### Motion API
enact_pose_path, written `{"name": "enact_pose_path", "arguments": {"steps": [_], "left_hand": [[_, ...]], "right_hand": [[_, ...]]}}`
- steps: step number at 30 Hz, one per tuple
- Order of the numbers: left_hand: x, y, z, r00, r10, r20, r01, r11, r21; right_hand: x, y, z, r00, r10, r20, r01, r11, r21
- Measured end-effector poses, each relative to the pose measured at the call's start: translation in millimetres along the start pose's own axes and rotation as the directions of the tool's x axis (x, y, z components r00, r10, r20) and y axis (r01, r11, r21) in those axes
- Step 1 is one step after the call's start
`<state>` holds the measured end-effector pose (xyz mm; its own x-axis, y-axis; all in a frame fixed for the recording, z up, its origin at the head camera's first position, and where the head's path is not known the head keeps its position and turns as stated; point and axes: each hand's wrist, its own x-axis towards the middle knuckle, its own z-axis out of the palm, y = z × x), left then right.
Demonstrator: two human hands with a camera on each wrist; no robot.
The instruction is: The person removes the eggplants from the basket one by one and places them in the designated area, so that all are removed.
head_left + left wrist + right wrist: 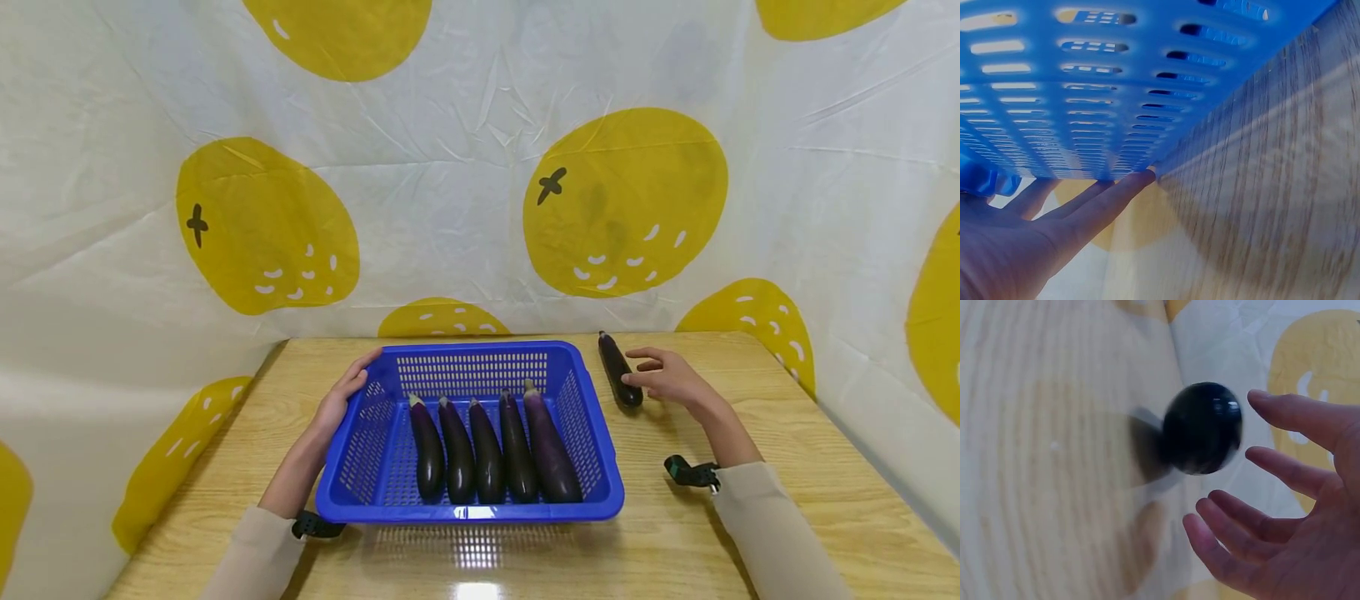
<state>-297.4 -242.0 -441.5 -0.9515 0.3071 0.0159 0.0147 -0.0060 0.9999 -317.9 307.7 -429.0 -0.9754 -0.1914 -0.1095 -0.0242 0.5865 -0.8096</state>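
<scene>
A blue plastic basket (592, 433) with slotted walls holds several dark purple eggplants (487, 454), side by side with their stems pointing away. My left hand (339, 404) rests along the outside of its left wall, near the far corner. In the left wrist view, the fingers (1094, 206) lie nearly straight against that wall. Outside the basket, to its right, a single eggplant (617, 371) lies on the table. My right hand (667, 379) is spread right beside it, thumb and fingers apart; the right wrist view shows its rounded end (1204, 428) in front of the fingertips.
The wooden table (667, 533) runs back to a white hanging sheet (450, 225) printed with yellow fruit. The sheet also encloses the left and right sides. A black strap (690, 473) sits at the right wrist.
</scene>
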Motion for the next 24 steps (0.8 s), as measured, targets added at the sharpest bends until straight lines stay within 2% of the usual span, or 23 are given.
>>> {"name": "enact_pose_path", "arguments": {"steps": [11,24], "left_hand": [[-2.4,0.5,0.1,1.000,0.008,-0.004,-0.008,1.000,-0.005],[2.5,3.1,2.4,1.000,0.012,0.002,-0.012,1.000,-0.017]], "right_hand": [[-11.4,-18.5,-11.7,0.994,-0.083,-0.071,0.078,0.995,-0.069],[-30.9,-60.0,-11.3,0.984,-0.156,-0.087,0.149,0.986,-0.079]]}}
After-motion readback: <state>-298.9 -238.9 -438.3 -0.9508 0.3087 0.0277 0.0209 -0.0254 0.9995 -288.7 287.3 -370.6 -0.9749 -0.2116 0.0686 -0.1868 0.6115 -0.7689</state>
